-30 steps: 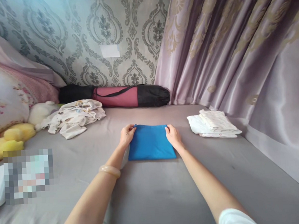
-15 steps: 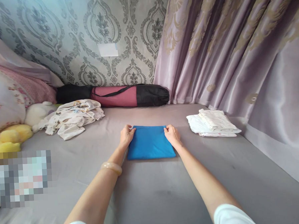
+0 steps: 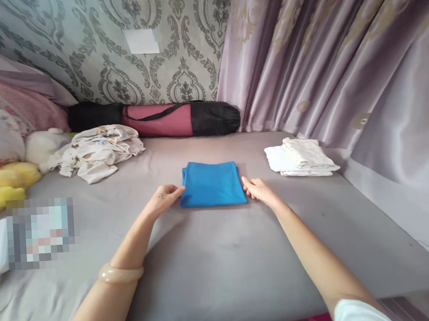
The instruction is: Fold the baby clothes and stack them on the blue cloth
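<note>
A folded blue cloth (image 3: 213, 184) lies flat on the grey bed sheet in front of me, its far left corner showing a second layer slightly offset. My left hand (image 3: 164, 199) is beside the cloth's left edge, thumb stretched towards it and fingertips touching or almost touching it. A pale bangle (image 3: 120, 273) circles my left forearm. Just off the right edge, my right hand (image 3: 259, 190) has its thumb and fingers loosely apart, with nothing held between them.
Folded white cloths (image 3: 300, 158) are stacked at the right. A crumpled pale cloth (image 3: 99, 150) lies at the left near plush toys (image 3: 12, 183). Along the wall rests a long pink and black bag (image 3: 158, 119). Curtains (image 3: 284, 56) hang at the right.
Both hands have let go of the cloth's far corners and moved outward and nearer to me, to its sides. The view has tilted down a little.
</note>
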### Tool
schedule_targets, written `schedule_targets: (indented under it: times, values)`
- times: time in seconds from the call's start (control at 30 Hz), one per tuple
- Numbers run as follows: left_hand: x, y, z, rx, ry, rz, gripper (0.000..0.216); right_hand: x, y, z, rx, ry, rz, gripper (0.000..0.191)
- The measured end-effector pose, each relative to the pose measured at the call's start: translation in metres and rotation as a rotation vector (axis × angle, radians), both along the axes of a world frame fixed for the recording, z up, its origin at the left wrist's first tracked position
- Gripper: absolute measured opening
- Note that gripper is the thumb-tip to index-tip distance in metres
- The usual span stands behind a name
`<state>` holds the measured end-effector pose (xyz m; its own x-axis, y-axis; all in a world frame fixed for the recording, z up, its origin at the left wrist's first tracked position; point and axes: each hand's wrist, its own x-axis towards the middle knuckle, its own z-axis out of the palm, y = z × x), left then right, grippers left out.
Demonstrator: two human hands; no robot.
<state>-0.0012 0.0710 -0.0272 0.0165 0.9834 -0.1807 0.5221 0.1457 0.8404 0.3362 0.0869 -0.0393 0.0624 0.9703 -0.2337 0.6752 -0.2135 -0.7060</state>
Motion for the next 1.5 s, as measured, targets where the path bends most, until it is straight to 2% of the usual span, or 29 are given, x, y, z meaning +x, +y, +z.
schedule_targets:
  times: [0.1, 0.27, 0.43, 0.53, 0.63, 0.77, 1.07, 1.33, 1.5]
  values:
    - [0.003, -0.017, 0.007, -0.023, 0.023, -0.042, 0.053, -0.001, -0.023, 0.001, 0.034, -0.036, 0.081, 0.052]
    - [0.007, -0.024, 0.004, -0.036, 0.001, -0.043, 0.052, -0.006, -0.038, -0.002, 0.203, 0.117, 0.103, 0.036]
    - [0.011, -0.022, 0.000, 0.024, -0.147, 0.003, 0.047, -0.012, -0.043, -0.003, 0.146, 0.326, 0.042, 0.040]
    - [0.014, -0.022, 0.003, -0.038, -0.256, 0.011, 0.046, -0.016, -0.045, -0.004, 0.094, 0.381, -0.001, 0.043]
    - [0.014, -0.024, 0.005, -0.094, -0.338, 0.019, 0.051, -0.019, -0.045, -0.007, 0.098, 0.418, -0.016, 0.047]
    - [0.012, -0.023, 0.002, -0.077, -0.402, -0.033, 0.061, -0.019, -0.044, -0.011, 0.127, 0.460, -0.002, 0.049]
    - [0.010, -0.020, -0.008, -0.074, -0.204, -0.057, 0.056, -0.018, -0.039, -0.022, 0.286, 0.211, -0.013, 0.041]
    - [0.008, -0.021, -0.010, -0.052, -0.043, -0.104, 0.048, -0.017, -0.040, -0.022, 0.320, 0.018, -0.014, 0.034]
    - [0.010, -0.021, -0.008, -0.019, 0.070, -0.102, 0.041, -0.017, -0.040, -0.023, 0.287, -0.106, -0.026, 0.027]
